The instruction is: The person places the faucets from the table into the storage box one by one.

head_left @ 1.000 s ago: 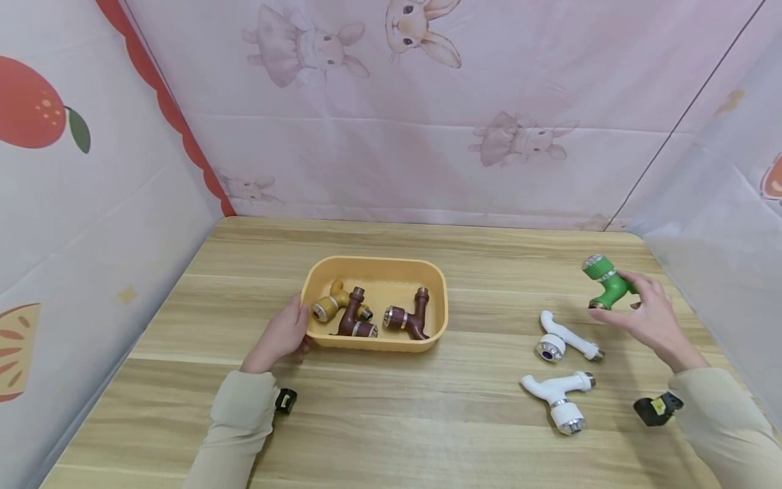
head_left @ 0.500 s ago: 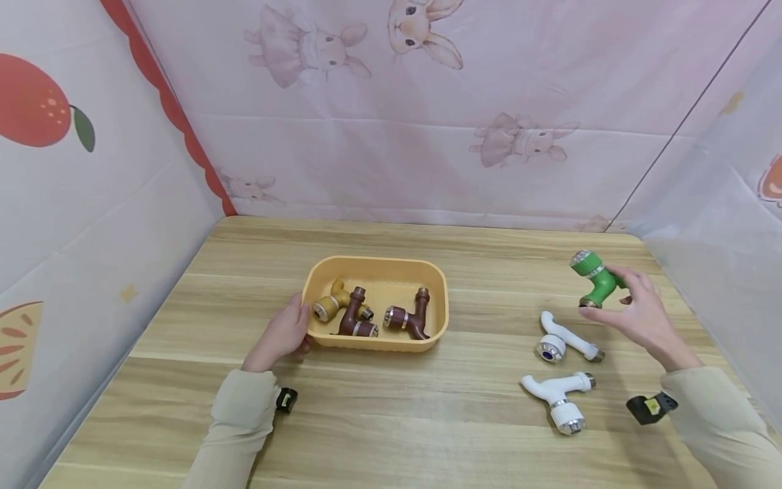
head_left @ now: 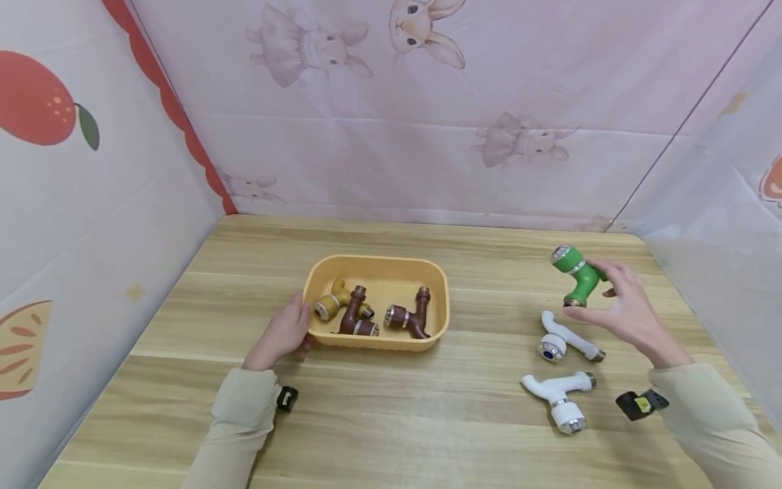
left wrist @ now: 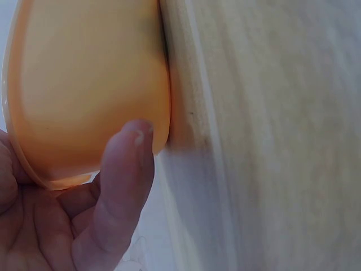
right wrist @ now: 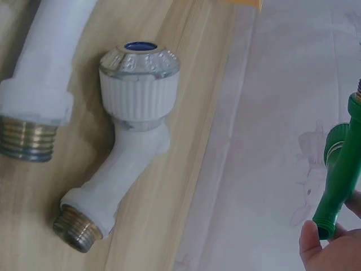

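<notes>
Your right hand (head_left: 623, 309) has its fingers pinched on the green tap (head_left: 576, 274), lifted above the counter (head_left: 391, 421) near its far right corner. Two white taps (head_left: 565, 338) lie right below it, so that's the clutter on that side. Your left hand (head_left: 281, 336) curls its fingers round the near-left rim of the yellow tray (head_left: 379, 266), which holds one yellow and two brown taps (head_left: 409, 317). Bare counter sits between tray and white taps; walls box in the left, back and right edges.
</notes>
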Demonstrator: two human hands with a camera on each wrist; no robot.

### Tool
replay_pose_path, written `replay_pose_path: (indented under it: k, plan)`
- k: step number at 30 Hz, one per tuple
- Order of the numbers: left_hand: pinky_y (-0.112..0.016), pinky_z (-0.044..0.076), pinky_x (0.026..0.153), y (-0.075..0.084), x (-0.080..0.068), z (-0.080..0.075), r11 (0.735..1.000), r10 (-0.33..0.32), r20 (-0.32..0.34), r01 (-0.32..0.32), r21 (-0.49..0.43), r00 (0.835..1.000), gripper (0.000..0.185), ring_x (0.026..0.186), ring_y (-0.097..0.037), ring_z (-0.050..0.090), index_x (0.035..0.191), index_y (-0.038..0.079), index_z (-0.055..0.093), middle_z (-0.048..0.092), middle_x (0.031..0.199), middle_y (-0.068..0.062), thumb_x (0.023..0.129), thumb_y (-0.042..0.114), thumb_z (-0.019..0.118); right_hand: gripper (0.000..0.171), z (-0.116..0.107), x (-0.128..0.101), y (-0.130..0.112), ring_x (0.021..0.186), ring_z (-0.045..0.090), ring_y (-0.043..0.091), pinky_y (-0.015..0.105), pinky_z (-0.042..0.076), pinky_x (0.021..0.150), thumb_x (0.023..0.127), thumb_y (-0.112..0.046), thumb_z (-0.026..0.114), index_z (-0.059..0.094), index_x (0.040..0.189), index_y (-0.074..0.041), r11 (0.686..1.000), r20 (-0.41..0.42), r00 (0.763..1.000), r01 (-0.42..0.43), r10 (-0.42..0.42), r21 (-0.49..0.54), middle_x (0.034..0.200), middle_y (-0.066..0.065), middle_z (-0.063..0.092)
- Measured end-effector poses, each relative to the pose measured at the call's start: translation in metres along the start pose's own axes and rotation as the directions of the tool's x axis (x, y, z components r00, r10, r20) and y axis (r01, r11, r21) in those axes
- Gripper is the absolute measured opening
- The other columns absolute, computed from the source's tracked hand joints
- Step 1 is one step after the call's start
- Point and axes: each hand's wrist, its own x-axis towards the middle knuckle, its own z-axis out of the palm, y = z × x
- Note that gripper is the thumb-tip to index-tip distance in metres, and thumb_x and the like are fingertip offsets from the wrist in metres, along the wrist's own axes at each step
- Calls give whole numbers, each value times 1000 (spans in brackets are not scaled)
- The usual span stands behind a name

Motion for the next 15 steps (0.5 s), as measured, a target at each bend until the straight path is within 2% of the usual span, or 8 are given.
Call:
replay_pose_path:
  k: [8, 15]
  plan:
    - [-34, 51, 39, 0, 0, -1, 1000, -3, 5, 3, -8, 1000, 28, 45, -22, 55, 120, -2, 34, 53, 62, -14, 100, 16, 25, 85, 5, 6, -13, 103, 32, 33, 24, 34, 71, 65, -21, 82, 37, 134, 1, 999, 4, 999, 52, -52, 3, 125, 25, 35]
    - [-35, 51, 38, -2, 1, 0, 1000, -5, 2, 5, -12, 1000, 27, 44, -23, 54, 118, -1, 35, 53, 62, -14, 100, 17, 25, 88, 8, 12, -22, 103, 33, 33, 32, 34, 73, 62, -21, 83, 37, 135, 0, 998, 21, 998, 64, -65, 4, 131, 23, 34]
